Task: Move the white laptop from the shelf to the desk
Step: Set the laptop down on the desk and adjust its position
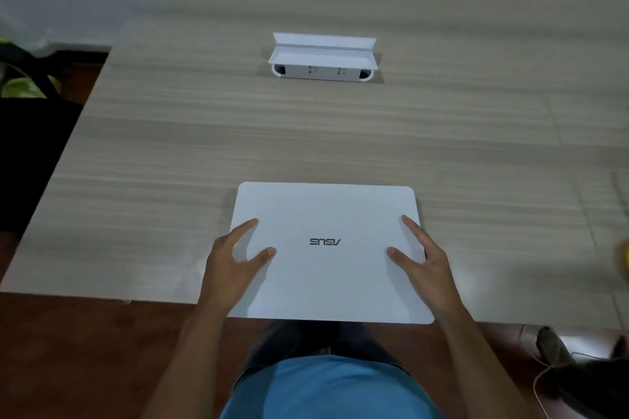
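Note:
The white laptop (326,269) lies closed and flat on the light wood-grain desk (306,133), its near edge slightly overhanging the desk's front edge. Its logo faces away from me. My left hand (235,258) rests on the lid's left side with fingers spread, thumb on top. On the lid's right side my right hand (420,258) does the same, fingers apart and its outer fingers over the right edge. Both hands touch the lid; neither clearly grips it. No shelf is in view.
A white pop-up socket box (323,59) with its lid raised sits in the desk's middle, further back. A dark chair or bag (30,133) stands beyond the desk's left edge. A yellow object (624,258) shows at the right border. A cable (541,381) lies on the red-brown floor at lower right.

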The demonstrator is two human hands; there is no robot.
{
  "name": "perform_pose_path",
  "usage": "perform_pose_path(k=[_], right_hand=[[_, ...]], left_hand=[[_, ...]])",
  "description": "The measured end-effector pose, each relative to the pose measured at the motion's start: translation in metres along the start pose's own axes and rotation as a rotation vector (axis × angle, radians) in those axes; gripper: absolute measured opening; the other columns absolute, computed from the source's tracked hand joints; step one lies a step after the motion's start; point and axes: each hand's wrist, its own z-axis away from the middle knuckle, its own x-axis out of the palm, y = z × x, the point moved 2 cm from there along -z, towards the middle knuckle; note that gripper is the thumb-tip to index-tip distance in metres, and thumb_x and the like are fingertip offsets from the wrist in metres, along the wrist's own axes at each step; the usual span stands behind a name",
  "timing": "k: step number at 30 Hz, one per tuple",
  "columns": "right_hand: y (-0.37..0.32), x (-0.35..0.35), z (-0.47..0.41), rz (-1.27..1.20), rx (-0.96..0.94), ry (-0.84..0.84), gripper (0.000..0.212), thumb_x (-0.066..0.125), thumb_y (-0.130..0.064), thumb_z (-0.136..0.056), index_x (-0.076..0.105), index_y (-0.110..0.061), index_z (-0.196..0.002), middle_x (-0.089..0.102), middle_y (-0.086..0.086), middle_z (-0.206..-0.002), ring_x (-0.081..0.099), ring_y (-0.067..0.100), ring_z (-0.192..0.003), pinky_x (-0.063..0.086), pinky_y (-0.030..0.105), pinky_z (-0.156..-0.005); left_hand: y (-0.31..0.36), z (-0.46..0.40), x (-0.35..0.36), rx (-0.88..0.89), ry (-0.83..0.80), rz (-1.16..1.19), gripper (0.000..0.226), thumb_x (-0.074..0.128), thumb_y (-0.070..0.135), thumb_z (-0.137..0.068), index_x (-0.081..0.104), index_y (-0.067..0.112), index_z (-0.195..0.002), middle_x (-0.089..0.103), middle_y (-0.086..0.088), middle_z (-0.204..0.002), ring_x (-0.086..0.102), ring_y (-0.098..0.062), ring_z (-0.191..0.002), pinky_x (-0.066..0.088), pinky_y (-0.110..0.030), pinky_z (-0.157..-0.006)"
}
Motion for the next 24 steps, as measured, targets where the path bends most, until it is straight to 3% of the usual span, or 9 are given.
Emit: perform_pose_path(k=[5, 11, 13, 16, 18, 21, 24], right_hand=[[-0.002, 0.003, -0.012, -0.056, 0.017, -0.013, 0.065, 0.078, -0.019, -0.084, 0.054, -0.038, -0.141, 0.052, -0.019, -0.141, 0.042, -0.026, -0.110, 0.033, -0.009, -0.078], [-0.014, 0.006, -0.044, -0.081, 0.035, -0.009, 0.065, 0.076, -0.013, -0.085, 0.053, -0.033, -0.143, 0.051, -0.019, -0.139, 0.042, -0.039, -0.099, 0.032, -0.010, -0.077], [-0.019, 0.007, -0.053, -0.080, 0.047, 0.000, 0.065, 0.076, -0.013, -0.085, 0.054, -0.034, -0.142, 0.052, -0.018, -0.138, 0.046, -0.033, -0.102, 0.034, -0.009, -0.076], [-0.024, 0.010, -0.067, -0.086, 0.070, 0.009, 0.065, 0.075, -0.012, -0.086, 0.053, -0.034, -0.143, 0.052, -0.017, -0.137, 0.045, -0.023, -0.107, 0.034, -0.008, -0.075], [-0.028, 0.014, -0.076, -0.085, 0.079, 0.021, 0.065, 0.075, -0.012, -0.087, 0.052, -0.034, -0.144, 0.052, -0.017, -0.136, 0.045, -0.025, -0.103, 0.036, -0.008, -0.074], [-0.031, 0.019, -0.087, -0.073, 0.096, 0.035, 0.066, 0.075, -0.012, -0.086, 0.052, -0.034, -0.144, 0.052, -0.017, -0.137, 0.050, -0.027, -0.101, 0.039, -0.006, -0.075], [-0.033, 0.023, -0.097, -0.026, 0.114, 0.057, 0.066, 0.075, -0.014, -0.086, 0.051, -0.034, -0.145, 0.050, -0.015, -0.140, 0.052, -0.005, -0.114, 0.037, -0.008, -0.074]], left_hand=[[0.006, -0.013, 0.001, -0.004, -0.017, 0.006, 0.060, 0.080, 0.046, -0.072, 0.056, 0.051, -0.127, 0.050, 0.010, -0.136, 0.043, -0.001, -0.117, 0.034, -0.016, -0.089], [0.021, -0.049, 0.008, -0.014, -0.042, 0.010, 0.059, 0.079, 0.044, -0.073, 0.056, 0.051, -0.127, 0.049, 0.008, -0.138, 0.043, -0.004, -0.120, 0.036, -0.023, -0.096], [0.025, -0.058, 0.009, -0.008, -0.049, 0.019, 0.060, 0.080, 0.043, -0.073, 0.056, 0.050, -0.127, 0.050, 0.007, -0.137, 0.043, -0.004, -0.121, 0.038, -0.023, -0.096], [0.030, -0.075, 0.011, -0.025, -0.065, 0.021, 0.059, 0.080, 0.038, -0.075, 0.056, 0.047, -0.128, 0.049, 0.007, -0.137, 0.044, -0.004, -0.118, 0.037, -0.007, -0.084], [0.032, -0.087, 0.013, -0.031, -0.070, 0.013, 0.059, 0.079, 0.036, -0.076, 0.056, 0.045, -0.129, 0.050, 0.007, -0.138, 0.046, -0.002, -0.115, 0.039, -0.002, -0.074], [0.036, -0.103, 0.014, -0.038, -0.053, 0.008, 0.059, 0.080, 0.034, -0.076, 0.058, 0.041, -0.130, 0.051, 0.005, -0.136, 0.047, -0.002, -0.112, 0.042, -0.001, -0.072], [0.037, -0.114, 0.017, -0.052, -0.040, -0.002, 0.059, 0.080, 0.034, -0.076, 0.058, 0.040, -0.130, 0.051, 0.004, -0.135, 0.047, -0.004, -0.113, 0.041, -0.005, -0.079]])
